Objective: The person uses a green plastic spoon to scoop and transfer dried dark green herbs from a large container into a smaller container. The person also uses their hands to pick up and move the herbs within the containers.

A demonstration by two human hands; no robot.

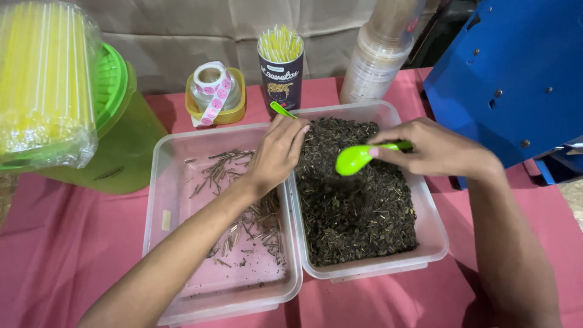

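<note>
Pinching a green spoon (355,158) bowl-down over the dark leaves (355,200), the right hand (434,149) hovers; the left hand (276,152), fingers curled, picks there, stems (243,206) kept apart.

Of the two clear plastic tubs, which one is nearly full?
The right tub, packed with dark dried leaves. The left tub holds only scattered pale stems.

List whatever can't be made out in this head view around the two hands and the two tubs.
- Left hand: fingertips and most of a second green spoon hidden behind the hand.
- Right hand: handle of the green spoon covered by its fingers.
- Tub of dark leaves: floor buried under leaves.
- Tub of stems: near corner cut off by the bottom edge.
- Stack of cups: top cropped by the upper edge.
</note>
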